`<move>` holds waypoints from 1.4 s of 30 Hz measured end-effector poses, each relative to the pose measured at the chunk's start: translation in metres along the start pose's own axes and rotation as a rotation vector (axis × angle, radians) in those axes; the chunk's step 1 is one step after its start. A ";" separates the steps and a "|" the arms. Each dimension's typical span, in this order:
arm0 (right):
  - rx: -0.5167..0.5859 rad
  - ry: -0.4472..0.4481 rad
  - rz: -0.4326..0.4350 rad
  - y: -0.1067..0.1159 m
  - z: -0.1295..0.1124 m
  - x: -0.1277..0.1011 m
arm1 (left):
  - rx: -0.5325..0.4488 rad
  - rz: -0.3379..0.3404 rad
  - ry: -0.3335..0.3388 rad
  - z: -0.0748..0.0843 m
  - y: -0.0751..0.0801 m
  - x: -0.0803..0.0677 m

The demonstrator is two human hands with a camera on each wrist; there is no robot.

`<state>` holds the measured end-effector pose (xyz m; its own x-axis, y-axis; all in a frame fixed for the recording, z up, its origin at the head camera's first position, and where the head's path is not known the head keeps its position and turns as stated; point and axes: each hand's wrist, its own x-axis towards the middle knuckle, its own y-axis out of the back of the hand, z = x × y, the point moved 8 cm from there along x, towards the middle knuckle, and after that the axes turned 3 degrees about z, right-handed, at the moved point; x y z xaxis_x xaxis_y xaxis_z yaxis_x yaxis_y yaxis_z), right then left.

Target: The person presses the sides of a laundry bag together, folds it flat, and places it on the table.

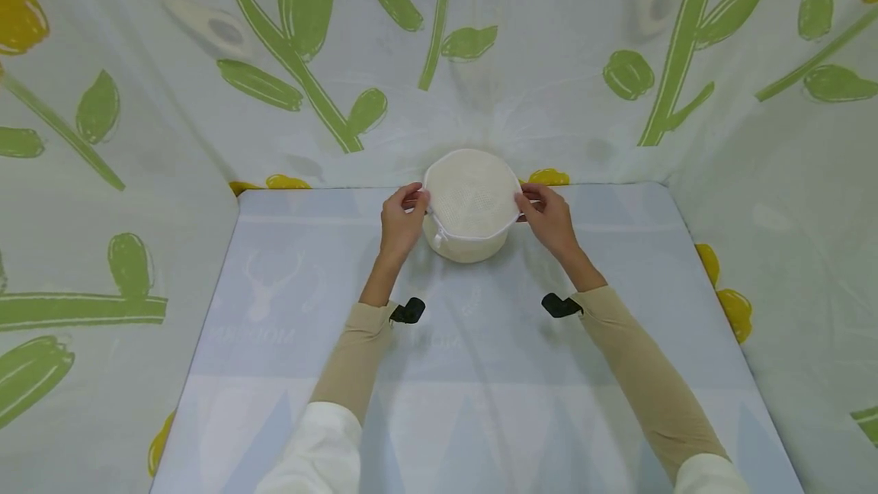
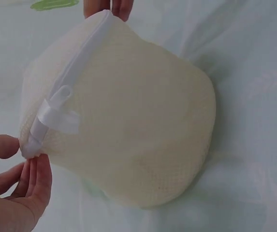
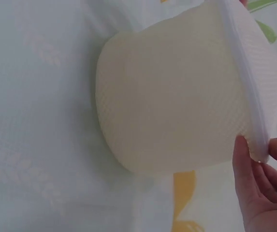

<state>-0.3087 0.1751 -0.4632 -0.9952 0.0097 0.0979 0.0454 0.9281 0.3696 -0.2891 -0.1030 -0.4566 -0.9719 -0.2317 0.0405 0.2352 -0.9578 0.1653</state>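
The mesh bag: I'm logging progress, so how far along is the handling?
Done: the round cream mesh bag stands on the table, its white zipper looking closed. In hand: left hand and right hand pinch opposite rim edges. Left: nothing shows it opened or moved.

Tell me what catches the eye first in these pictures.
A round cream mesh zip bag stands at the far middle of the pale blue tabletop, its white zipper band running round the rim. The left hand and right hand pinch that rim from opposite sides. Behind hangs a cloth backdrop with green stems and yellow flowers.
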 end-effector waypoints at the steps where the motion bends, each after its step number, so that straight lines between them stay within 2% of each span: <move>1: 0.002 -0.014 -0.003 0.000 0.000 0.000 | -0.007 -0.005 0.010 0.000 0.000 0.000; 8: 0.044 -0.098 -0.025 0.001 -0.001 -0.002 | -0.063 -0.042 0.063 0.000 0.003 -0.004; 12: 0.040 -0.127 -0.040 0.001 -0.001 -0.004 | -0.110 -0.062 0.101 -0.001 0.003 -0.006; 18: 0.021 -0.174 -0.057 0.003 0.001 -0.008 | -0.142 -0.089 0.124 -0.002 0.005 -0.013; 28: 0.010 -0.226 -0.089 0.003 0.004 -0.021 | -0.160 -0.110 0.149 -0.005 0.009 -0.026; 36: -0.001 -0.274 -0.093 0.006 0.005 -0.031 | -0.177 -0.115 0.144 -0.004 0.011 -0.038; 42: 0.019 -0.273 -0.106 0.008 0.003 -0.039 | -0.179 -0.112 0.142 -0.005 0.014 -0.047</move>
<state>-0.2696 0.1830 -0.4673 -0.9810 0.0095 -0.1936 -0.0594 0.9359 0.3472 -0.2400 -0.1059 -0.4611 -0.9852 -0.1316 -0.1096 0.1342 -0.9908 -0.0167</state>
